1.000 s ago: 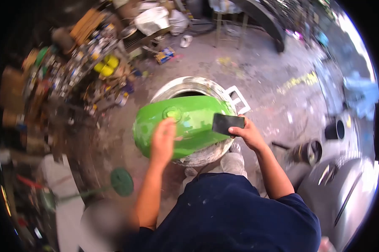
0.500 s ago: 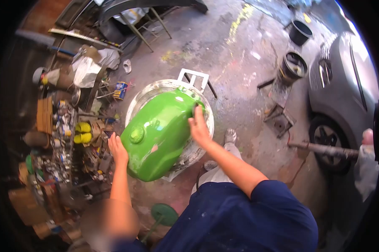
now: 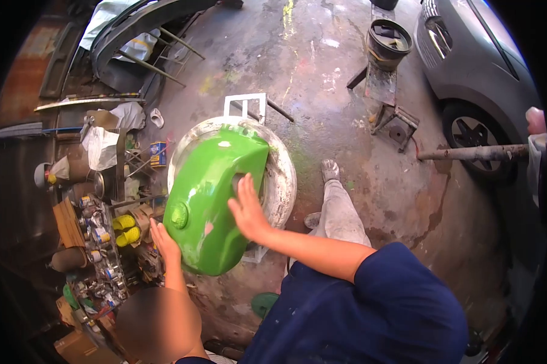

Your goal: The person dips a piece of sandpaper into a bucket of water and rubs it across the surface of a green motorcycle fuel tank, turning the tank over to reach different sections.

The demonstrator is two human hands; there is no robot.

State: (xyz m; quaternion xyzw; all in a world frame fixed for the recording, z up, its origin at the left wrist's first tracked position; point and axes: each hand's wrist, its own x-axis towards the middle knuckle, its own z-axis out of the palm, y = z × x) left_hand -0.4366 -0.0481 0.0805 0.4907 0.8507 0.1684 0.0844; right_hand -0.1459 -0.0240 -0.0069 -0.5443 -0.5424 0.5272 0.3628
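A glossy green motorcycle fuel tank (image 3: pixel 216 176) lies on a round, paint-spattered white wheel-like stand (image 3: pixel 284 182). Its raised round filler area (image 3: pixel 179 215) faces up on the left, and pale worn patches show in the paint. Against the tank's lower left side rests my left hand (image 3: pixel 166 242), fingers straight and holding nothing. My right hand (image 3: pixel 249 209) lies over the right side, fingers stretched out and pressing a small dark sanding pad (image 3: pixel 238 180) against the green surface. The palm hides part of the pad.
A white square frame (image 3: pixel 245 97) juts out beyond the stand. Cans and bottles (image 3: pixel 104 242) crowd the left, near yellow shoes (image 3: pixel 126 230). To the right stand a black bucket (image 3: pixel 389 45), a metal stand (image 3: pixel 396 126) and a grey car (image 3: pixel 486 79). A green disc (image 3: pixel 263 303) lies below.
My right hand and the pad have moved from the tank's far right end back toward its middle. The left hand stays at the tank's side. The camera view has shifted.
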